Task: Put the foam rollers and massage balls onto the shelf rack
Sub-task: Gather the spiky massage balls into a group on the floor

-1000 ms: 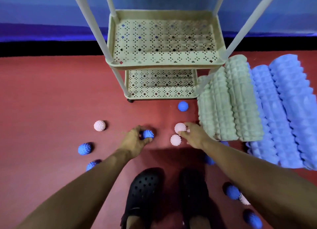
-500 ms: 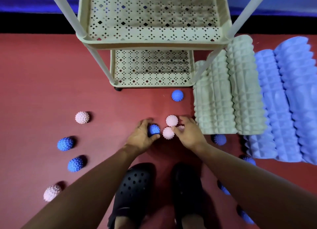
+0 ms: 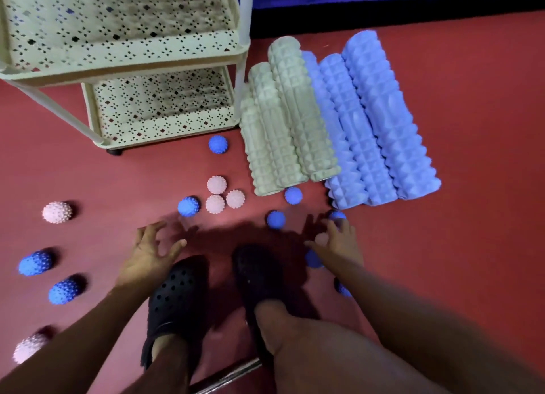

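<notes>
A cream shelf rack [image 3: 124,57] with perforated tiers stands on the red floor at upper left. Green foam rollers [image 3: 283,128] and blue foam rollers [image 3: 374,122] lie side by side to its right. Three pink spiky balls [image 3: 224,194] sit clustered on the floor beside a blue spiky ball [image 3: 188,206]. My left hand [image 3: 150,250] hovers open below that blue ball, holding nothing. My right hand [image 3: 339,240] reaches with spread fingers among blue balls [image 3: 276,219] at the rollers' near end, gripping none that I can see.
More spiky balls lie scattered: a pink one [image 3: 57,212] and blue ones [image 3: 35,262] at left, a blue one [image 3: 218,144] by the rack's foot. My feet in black clogs [image 3: 177,293] stand between my arms. A dark wall base runs along the back.
Both hands let go of the gathered balls, leaving them in a cluster, and pulled back toward my feet. The right hand swung right toward other blue balls. The view shifted right.
</notes>
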Tool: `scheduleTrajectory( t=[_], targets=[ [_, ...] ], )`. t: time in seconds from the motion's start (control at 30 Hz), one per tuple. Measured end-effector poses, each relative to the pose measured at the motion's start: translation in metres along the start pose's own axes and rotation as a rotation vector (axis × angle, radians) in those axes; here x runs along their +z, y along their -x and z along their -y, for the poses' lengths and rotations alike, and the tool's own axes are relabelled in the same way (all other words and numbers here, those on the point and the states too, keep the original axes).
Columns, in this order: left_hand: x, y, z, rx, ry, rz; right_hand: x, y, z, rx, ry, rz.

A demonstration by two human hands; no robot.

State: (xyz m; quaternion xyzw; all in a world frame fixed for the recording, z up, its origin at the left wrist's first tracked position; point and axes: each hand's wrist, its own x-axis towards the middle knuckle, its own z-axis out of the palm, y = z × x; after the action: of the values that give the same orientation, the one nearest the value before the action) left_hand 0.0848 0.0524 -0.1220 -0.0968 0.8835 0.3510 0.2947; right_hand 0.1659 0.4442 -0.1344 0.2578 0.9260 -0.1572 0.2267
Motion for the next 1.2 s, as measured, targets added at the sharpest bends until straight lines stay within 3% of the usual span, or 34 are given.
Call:
scheduleTrajectory(
  t=[0.07, 0.17, 0.37, 0.5, 0.67, 0.9, 1.03, 1.2],
  targets=[
    [0.004, 0.000, 0.002, 0.008, -0.021, 0.005, 0.008, 0.003, -0.019, 0.105, 0.034, 0.043],
    [0.008, -0.005, 0.005, 0.001, -0.057, 0.014, 0.015, 0.001, -0.029, 0.118, 0.024, 0.130],
    [0.023, -0.010, 0.000, 0.026, -0.110, 0.039, 0.022, -0.017, -0.022, 0.137, -0.001, 0.195],
    [0.030, -0.009, -0.003, 0.024, -0.115, 0.069, 0.029, -0.023, -0.009, 0.276, -0.056, 0.221],
    [0.034, -0.007, -0.004, -0.002, -0.097, 0.092, 0.044, -0.024, 0.002, 0.363, -0.109, 0.098],
    [0.039, -0.007, -0.001, -0.016, -0.085, 0.099, 0.050, -0.033, 0.002, 0.346, -0.191, 0.114],
    [0.040, -0.009, 0.000, -0.014, -0.073, 0.099, 0.048, -0.033, 0.002, 0.351, -0.412, 0.087],
    [0.043, -0.009, -0.001, -0.010, -0.061, 0.113, 0.040, -0.021, 0.036, 0.116, -0.729, 0.101]
  ],
)
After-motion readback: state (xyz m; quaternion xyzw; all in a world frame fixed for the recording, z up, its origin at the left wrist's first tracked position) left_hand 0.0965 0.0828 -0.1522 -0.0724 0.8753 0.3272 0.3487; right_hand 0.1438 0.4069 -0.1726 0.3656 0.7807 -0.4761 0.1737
